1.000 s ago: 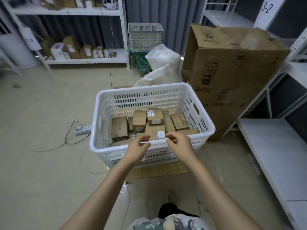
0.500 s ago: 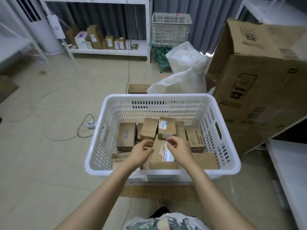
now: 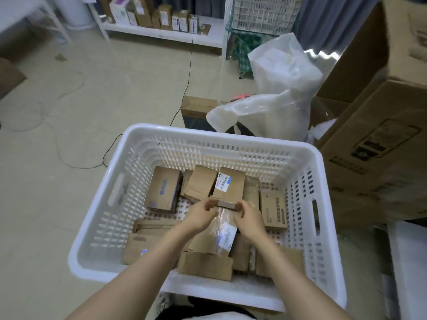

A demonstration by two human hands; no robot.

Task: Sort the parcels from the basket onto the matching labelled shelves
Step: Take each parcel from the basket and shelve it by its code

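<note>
A white slotted basket (image 3: 217, 137) stands on the floor right below me and holds several brown cardboard parcels. Both my hands are inside it, over the middle. My left hand (image 3: 200, 215) and my right hand (image 3: 250, 217) grip the near end of one labelled parcel (image 3: 230, 185) from either side, fingers curled around its lower corners. A flat parcel with clear tape and a white label (image 3: 225, 235) lies beneath my wrists. A blue-printed parcel (image 3: 165, 189) lies at the left of the basket.
A low white shelf (image 3: 161, 34) with several small boxes stands at the back. A large cardboard box (image 3: 379, 144) rises on the right, a white plastic bag (image 3: 277, 88) behind the basket. Cables run across the tiled floor at left.
My view has tilted down and closer over the basket. Both hands moved forward from the taped flat parcel and closed on the near end of the labelled parcel.
</note>
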